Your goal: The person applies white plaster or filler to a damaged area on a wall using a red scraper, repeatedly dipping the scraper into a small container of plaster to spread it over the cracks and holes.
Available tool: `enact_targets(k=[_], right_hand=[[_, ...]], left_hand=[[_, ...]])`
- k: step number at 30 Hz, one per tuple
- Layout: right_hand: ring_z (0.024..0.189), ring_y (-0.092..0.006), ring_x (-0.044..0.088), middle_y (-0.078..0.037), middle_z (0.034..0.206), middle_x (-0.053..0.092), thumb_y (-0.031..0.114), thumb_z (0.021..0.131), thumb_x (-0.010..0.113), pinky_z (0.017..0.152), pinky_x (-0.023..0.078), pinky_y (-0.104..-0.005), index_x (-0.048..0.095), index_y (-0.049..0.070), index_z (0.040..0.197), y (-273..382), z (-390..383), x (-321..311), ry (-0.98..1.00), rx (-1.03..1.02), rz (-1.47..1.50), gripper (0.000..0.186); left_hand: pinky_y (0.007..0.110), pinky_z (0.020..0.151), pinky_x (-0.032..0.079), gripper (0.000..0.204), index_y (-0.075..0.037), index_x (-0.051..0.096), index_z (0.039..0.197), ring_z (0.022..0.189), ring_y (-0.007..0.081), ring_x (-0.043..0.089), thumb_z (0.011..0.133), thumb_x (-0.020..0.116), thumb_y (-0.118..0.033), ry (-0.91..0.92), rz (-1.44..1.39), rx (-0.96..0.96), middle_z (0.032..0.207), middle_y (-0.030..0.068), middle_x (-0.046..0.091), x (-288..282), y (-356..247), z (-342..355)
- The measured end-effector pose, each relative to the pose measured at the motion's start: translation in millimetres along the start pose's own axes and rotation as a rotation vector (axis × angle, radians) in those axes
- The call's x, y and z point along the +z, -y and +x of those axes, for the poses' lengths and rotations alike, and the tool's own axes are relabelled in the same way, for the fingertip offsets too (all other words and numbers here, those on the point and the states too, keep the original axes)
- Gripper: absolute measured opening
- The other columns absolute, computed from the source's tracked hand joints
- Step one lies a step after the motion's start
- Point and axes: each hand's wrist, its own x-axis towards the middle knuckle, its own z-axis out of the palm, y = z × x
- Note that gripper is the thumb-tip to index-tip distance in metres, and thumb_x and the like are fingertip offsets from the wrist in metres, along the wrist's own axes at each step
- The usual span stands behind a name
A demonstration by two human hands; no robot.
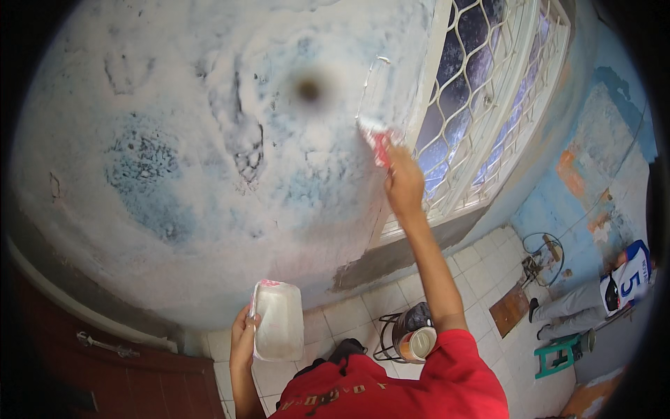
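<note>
My right hand (405,183) is raised to the wall (209,42), closed around a putty knife (381,145) with a red handle and a whitish, blurred blade end. The blade end is at the wall, just left of the window. Above it, thin raised lines of wet white paste (371,77) run up the surface. Lower down, my left hand (243,335) grips the left side of a white rectangular tub (279,322). This tub has a pink-red patch on its far rim and a pale inside.
A window with a white metal grille (453,105) is on the right. Below stand a bucket (419,343) and black metal stand (386,342). Further right are a brown board (508,311), a green stool (556,356) and another person (621,283). A dark red door (139,384) is lower left.
</note>
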Motion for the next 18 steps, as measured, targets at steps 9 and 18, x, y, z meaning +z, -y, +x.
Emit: enact_targets(k=[9, 18], right_hand=[[0.12, -0.04, 0.056, -0.024, 0.128, 0.059, -0.006, 0.082, 0.048, 0.102, 0.044, -0.0463, 0.053, -0.001, 0.134, -6, 101, 15, -0.08, -0.21, -0.045, 0.053], [0.112, -0.0382, 0.06, -0.023, 0.12, 0.063, -0.005, 0.081, 0.054, 0.094, 0.048, -0.0449, 0.054, -0.003, 0.131, -7, -16, -2, 0.114, -0.189, -0.013, 0.05]], left_hand=[[0.032, 0.096, 0.046, 0.053, 0.006, 0.046, 0.139, 0.11, 0.0196, 0.059, 0.096, 0.057, -0.021, 0.087, -0.006, -0.011, 0.122, 0.0145, 0.062, 9, 0, 11], [0.033, 0.098, 0.045, 0.055, 0.006, 0.047, 0.139, 0.115, 0.0223, 0.058, 0.095, 0.057, -0.026, 0.209, -0.109, -0.088, 0.125, 0.0159, 0.061, 14, -3, 13]])
